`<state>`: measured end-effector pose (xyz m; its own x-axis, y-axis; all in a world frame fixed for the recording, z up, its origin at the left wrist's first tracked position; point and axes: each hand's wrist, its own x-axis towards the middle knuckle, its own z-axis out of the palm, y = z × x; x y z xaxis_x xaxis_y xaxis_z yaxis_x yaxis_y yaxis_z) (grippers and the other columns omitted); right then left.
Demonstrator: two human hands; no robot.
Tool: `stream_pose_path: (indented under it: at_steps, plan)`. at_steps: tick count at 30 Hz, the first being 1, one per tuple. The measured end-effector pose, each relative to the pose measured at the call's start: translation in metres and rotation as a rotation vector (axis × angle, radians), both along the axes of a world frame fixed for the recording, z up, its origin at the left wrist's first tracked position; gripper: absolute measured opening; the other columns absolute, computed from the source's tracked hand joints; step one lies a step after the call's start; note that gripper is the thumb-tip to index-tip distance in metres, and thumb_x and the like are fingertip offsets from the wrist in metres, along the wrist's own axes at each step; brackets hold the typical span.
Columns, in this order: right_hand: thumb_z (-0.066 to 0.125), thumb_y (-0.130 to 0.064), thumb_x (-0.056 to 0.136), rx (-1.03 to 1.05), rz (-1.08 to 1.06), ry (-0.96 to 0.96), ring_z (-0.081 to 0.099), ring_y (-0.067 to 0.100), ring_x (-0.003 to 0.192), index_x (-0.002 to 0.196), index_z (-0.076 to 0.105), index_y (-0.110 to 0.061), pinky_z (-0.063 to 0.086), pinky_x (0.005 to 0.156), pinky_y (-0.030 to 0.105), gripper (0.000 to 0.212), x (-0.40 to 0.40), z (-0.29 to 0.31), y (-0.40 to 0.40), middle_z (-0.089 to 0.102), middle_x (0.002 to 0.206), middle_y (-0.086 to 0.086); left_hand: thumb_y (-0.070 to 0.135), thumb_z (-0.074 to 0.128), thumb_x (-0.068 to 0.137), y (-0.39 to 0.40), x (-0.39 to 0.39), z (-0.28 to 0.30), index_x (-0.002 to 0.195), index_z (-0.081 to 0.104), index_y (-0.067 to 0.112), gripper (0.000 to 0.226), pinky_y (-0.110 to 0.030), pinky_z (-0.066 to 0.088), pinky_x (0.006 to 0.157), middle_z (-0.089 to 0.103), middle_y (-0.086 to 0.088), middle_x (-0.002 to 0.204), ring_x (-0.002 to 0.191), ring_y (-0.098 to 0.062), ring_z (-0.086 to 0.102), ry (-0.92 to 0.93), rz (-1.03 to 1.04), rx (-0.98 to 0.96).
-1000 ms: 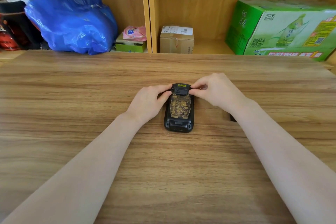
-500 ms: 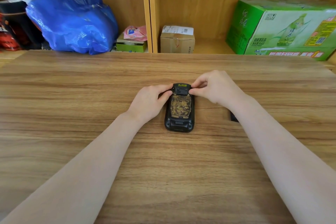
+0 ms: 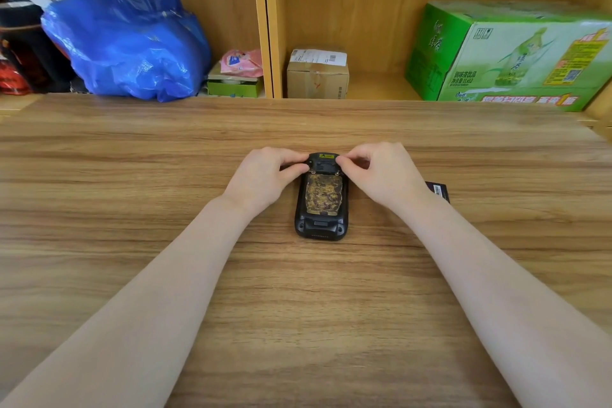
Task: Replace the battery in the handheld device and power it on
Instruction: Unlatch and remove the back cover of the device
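A black handheld device (image 3: 320, 209) lies face down in the middle of the wooden table (image 3: 298, 308), its back cover carrying a worn gold sticker. My left hand (image 3: 265, 175) pinches the device's top left corner with thumb and fingers. My right hand (image 3: 381, 172) pinches the top right corner the same way. A flat black battery (image 3: 438, 191) with a barcode label lies on the table just right of my right wrist, mostly hidden by the arm.
Shelves stand behind the table's far edge. They hold a blue plastic bag (image 3: 132, 43), a small green box (image 3: 235, 84) with a pink packet, a small cardboard box (image 3: 317, 76) and a large green drinks carton (image 3: 513, 53).
Both hands stay on the device's top corners with only slight finger shifts. More of the battery shows beside my right wrist.
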<state>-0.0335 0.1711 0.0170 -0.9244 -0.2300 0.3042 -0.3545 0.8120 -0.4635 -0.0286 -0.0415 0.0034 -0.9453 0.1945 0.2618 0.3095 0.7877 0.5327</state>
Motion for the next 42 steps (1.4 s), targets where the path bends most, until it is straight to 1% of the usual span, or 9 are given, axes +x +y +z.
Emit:
stream_pose_path:
  at_steps: [8,14,19,23,29,33,36,39,42]
  plan:
    - [0.054,-0.047,0.093,0.016,0.0,0.011,0.064,0.01,0.099,0.105,0.075,-0.025,0.042,0.081,0.019,0.033,-0.001,-0.001,0.0,0.074,0.105,-0.008,0.033,0.057,0.094,0.001,0.002,0.003,0.123,0.067,0.022,0.032,-0.027,0.04,0.102,0.065,0.005,0.126,0.119,-0.012,0.056,0.036,0.001,-0.063]
    - [0.055,-0.048,0.093,0.038,0.005,0.024,0.064,0.01,0.098,0.105,0.075,-0.024,0.044,0.081,0.021,0.033,-0.002,-0.003,0.001,0.074,0.104,-0.008,0.035,0.057,0.094,0.005,0.001,0.005,0.121,0.068,0.021,0.032,-0.029,0.045,0.097,0.067,0.004,0.123,0.114,-0.014,0.06,0.07,0.026,-0.125]
    - [0.055,-0.049,0.092,0.046,-0.004,0.035,0.065,0.013,0.098,0.104,0.075,-0.025,0.048,0.083,0.027,0.034,-0.004,-0.004,0.0,0.074,0.103,-0.007,0.036,0.056,0.095,0.008,0.002,0.007,0.119,0.069,0.02,0.032,-0.033,0.047,0.092,0.069,0.002,0.12,0.111,-0.018,0.062,0.092,0.044,-0.182]
    - [0.055,-0.05,0.092,0.058,-0.001,0.037,0.063,0.013,0.098,0.105,0.074,-0.026,0.04,0.079,0.023,0.034,-0.004,-0.005,0.001,0.073,0.105,-0.007,0.037,0.055,0.095,0.01,0.003,0.008,0.118,0.069,0.021,0.032,-0.033,0.047,0.089,0.07,0.002,0.117,0.108,-0.019,0.062,0.104,0.056,-0.21]
    - [0.055,-0.054,0.09,0.047,0.007,0.031,0.063,0.01,0.097,0.106,0.075,-0.025,0.044,0.079,0.023,0.039,-0.004,-0.005,0.001,0.073,0.104,-0.008,0.036,0.052,0.097,0.01,0.005,0.009,0.117,0.07,0.021,0.032,-0.034,0.048,0.088,0.071,0.001,0.116,0.105,-0.021,0.064,0.138,0.049,-0.265]
    - [0.055,-0.057,0.088,0.032,0.008,0.022,0.064,0.009,0.094,0.106,0.075,-0.024,0.049,0.079,0.025,0.042,-0.004,-0.004,0.0,0.074,0.101,-0.007,0.036,0.051,0.097,0.01,0.005,0.008,0.116,0.07,0.021,0.031,-0.034,0.049,0.085,0.072,0.001,0.113,0.101,-0.021,0.065,0.16,0.048,-0.282]
    - [0.055,-0.058,0.087,0.029,0.003,0.02,0.063,0.01,0.094,0.105,0.075,-0.024,0.048,0.078,0.025,0.043,-0.004,-0.005,0.0,0.074,0.1,-0.007,0.037,0.051,0.097,0.01,0.004,0.008,0.114,0.071,0.022,0.03,-0.035,0.05,0.083,0.073,0.002,0.109,0.098,-0.02,0.066,0.17,0.054,-0.282]
    - [0.053,-0.059,0.089,0.019,0.001,0.016,0.063,0.009,0.091,0.105,0.075,-0.024,0.048,0.076,0.025,0.044,-0.004,-0.005,0.001,0.074,0.098,-0.007,0.038,0.054,0.095,0.01,0.0,0.01,0.109,0.072,0.022,0.028,-0.034,0.051,0.083,0.074,0.002,0.104,0.095,-0.018,0.065,0.136,0.054,-0.247]
    - [0.05,-0.057,0.091,0.019,0.007,0.017,0.063,0.009,0.089,0.104,0.075,-0.025,0.046,0.074,0.024,0.043,-0.005,-0.005,0.002,0.074,0.098,-0.007,0.038,0.059,0.092,0.007,-0.003,0.014,0.108,0.072,0.022,0.026,-0.03,0.048,0.086,0.072,0.003,0.107,0.099,-0.015,0.063,0.075,0.028,-0.184]
